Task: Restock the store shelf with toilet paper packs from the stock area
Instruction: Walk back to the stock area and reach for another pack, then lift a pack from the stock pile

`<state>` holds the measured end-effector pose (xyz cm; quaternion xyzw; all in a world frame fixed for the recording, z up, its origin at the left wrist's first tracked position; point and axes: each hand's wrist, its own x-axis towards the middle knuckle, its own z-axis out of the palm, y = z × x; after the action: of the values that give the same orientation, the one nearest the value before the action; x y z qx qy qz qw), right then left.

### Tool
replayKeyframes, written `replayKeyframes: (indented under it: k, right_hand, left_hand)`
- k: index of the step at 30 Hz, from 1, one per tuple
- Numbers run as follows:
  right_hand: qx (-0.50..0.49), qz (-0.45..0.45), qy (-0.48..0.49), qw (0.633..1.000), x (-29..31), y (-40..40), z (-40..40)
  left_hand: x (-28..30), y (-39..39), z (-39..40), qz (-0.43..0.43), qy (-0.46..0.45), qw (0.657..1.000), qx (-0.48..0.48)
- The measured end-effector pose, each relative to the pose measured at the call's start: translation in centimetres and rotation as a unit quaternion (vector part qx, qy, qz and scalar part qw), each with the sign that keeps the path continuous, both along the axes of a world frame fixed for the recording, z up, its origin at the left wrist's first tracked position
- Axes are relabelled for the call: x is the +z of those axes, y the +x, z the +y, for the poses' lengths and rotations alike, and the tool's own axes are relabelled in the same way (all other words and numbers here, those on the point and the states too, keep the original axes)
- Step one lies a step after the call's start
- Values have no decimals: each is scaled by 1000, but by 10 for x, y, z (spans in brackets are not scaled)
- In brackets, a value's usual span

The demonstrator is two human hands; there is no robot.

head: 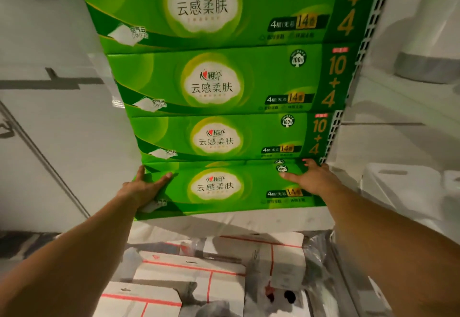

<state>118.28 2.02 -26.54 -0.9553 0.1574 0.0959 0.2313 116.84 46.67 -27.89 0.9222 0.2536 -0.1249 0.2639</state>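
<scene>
The lowest green toilet paper pack (219,189) sits at the bottom of a stack of four (214,82), above white cartons with red lines (199,274). The left hand (143,188) lies flat on its left end, fingers spread and wrapping the corner. The right hand (310,176) presses its right end with straight fingers, beside a perforated shelf upright (333,132).

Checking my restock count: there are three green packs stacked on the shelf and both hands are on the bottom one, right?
Not quite. The head view shows four green packs stacked, not three. The left hand and right hand are indeed both on the bottom pack.
</scene>
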Motion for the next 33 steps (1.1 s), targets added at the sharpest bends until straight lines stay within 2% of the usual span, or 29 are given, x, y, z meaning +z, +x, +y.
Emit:
replayKeyframes:
  k: [4,8,10,13,15,17,21,25,29,33]
  right_hand:
    - [11,12,37,999,0,16,-11]
    - [-1,-12,47,999,-6,19,-13]
    - [5,-12,39,999,-5,20,-13]
    - [7,-6,36,999,-3,25,-12]
    - [17,-11,38,999,-3,26,-14]
    - [34,-10,41,999,-3,27,-16]
    - [70,30,16,997,4,28,-18]
    - [119,60,-20,991,4,33,-16]
    - [88,-21,-37,995,-2,26,-10]
    - [83,-78,-93,989,19,8,6]
  left_hand:
    - [9,1,1,6,15,1000,-12]
    - [8,-1,-7,-10,24,999,23]
    - [3,-4,-9,-18,79,997,11]
    - [-4,-9,-7,-18,225,971,-80]
    - [-2,-12,-7,-30,259,964,-59]
    - [-2,-12,-7,-31,234,969,-73]
    - [-9,-4,2,-40,98,992,-73]
    - [-5,-8,0,-57,103,990,-75]
    - [2,-14,-8,-79,125,987,-59]
    - [12,-31,-4,-127,156,977,-64]
